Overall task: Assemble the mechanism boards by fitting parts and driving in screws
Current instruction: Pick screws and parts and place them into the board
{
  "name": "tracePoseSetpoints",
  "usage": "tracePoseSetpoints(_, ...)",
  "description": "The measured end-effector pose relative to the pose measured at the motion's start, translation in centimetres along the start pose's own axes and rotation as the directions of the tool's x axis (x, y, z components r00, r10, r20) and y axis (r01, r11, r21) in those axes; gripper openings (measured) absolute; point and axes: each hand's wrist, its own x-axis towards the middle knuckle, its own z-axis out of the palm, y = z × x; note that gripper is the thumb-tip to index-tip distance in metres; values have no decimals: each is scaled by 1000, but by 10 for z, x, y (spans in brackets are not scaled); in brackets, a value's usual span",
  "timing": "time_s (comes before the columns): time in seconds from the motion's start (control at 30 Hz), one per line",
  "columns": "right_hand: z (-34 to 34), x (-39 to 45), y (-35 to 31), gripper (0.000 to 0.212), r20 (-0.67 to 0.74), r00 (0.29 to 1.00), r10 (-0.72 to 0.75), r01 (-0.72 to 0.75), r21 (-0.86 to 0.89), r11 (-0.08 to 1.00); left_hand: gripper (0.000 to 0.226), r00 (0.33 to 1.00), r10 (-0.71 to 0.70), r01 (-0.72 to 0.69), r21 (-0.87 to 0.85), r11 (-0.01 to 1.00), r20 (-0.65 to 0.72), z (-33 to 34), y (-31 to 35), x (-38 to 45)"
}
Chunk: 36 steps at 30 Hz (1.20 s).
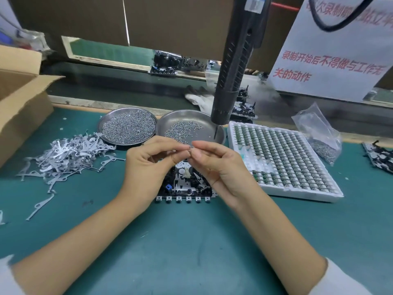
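While a cardboard box (19,103) sits far left, metal levers (63,158) litter the tabletop (191,241). Two screw dishes (127,126) follow. Left hand (146,165) and right hand (214,165) pinch a tiny part (190,147), hiding much of the mechanism board (187,184). The hanging screwdriver (231,67) blocks the back; a parts tray (282,158) lies right.

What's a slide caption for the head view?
Both hands pinch a small part above the mechanism board.

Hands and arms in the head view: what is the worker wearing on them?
Both the left hand and right hand are bare: no gloves, rings or watch visible. The forearms are uncovered, with white sleeve cuffs showing only at the bottom corners of the frame.
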Motion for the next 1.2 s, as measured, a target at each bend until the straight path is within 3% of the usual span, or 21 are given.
tracePoseSetpoints(0.37, -10, -3, -13, 13, -9, 995, 95, -95, -183, 978, 20, 993, 54, -72, 173, 982, 106, 4, 7, -4)
tracePoseSetpoints(0.47, -12, -4, -15, 21, -41, 996, 80, -88, -221, 971, 31, 994, -8, -10, 164, 986, 107, 5, 10, -6)
tracePoseSetpoints(0.63, -15, -5, -19, 16, -45, 993, 105, -114, -348, 930, 35, 936, 228, -321, 384, 866, 268, 2, 9, -6)
tracePoseSetpoints(0.77, -22, -10, -40, 14, 33, 995, 93, -67, -464, 883, 24, 957, 181, -255, 363, 896, 227, 2, 7, -6)
tracePoseSetpoints(0.83, -37, -11, -58, 7, -46, 998, -51, 5, -683, 730, 15, 988, 75, -114, 320, 940, 132, 1, 5, -4)
tracePoseSetpoints(0.9, -61, -10, -75, 12, -149, 952, -268, -45, -933, 358, 14, 997, -49, 35, 255, 966, 51, -1, 2, -2)
tracePoseSetpoints(0.97, -84, -9, -86, 22, -144, 930, -337, -156, -988, -7, 16, 993, -120, 115, 202, 973, 13, -2, -1, 0)
tracePoseSetpoints(1.0, -93, -8, -89, 27, -144, 942, -304, -182, -978, -98, 16, 991, -134, 130, 190, 973, 5, -2, -1, 0)
tracePoseSetpoints(1.1, -100, -4, -89, 39, -144, 972, -188, -180, -965, -191, 15, 988, -156, 155, 173, 973, -5, -1, -2, 0)
tracePoseSetpoints(1.2, -97, 2, -86, 51, -102, 978, -180, -156, -935, -317, 15, 983, -182, 182, 155, 971, -13, -1, -1, 0)
